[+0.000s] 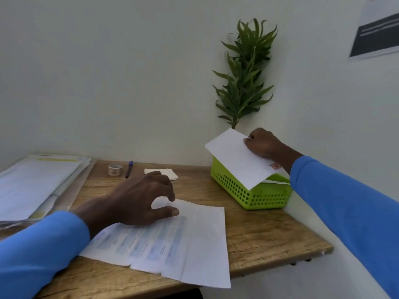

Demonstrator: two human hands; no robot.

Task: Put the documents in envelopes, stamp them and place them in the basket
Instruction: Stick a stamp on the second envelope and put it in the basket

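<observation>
My right hand (262,145) grips the far edge of a white envelope (237,157) with a red stamp (275,166) near its corner. The envelope is tilted over the green perforated basket (248,194) at the table's right end, and another white paper edge shows inside the basket. My left hand (142,199) hovers with curled, parted fingers over printed documents (172,240) spread near the front of the wooden table (269,231), thumb touching the top sheet. It holds nothing.
A thick stack of papers and folders (38,184) lies at the left. A tape roll (115,169), a blue pen (129,169) and a small white pad (168,172) sit along the back. A leafy plant (244,78) stands in the corner behind the basket.
</observation>
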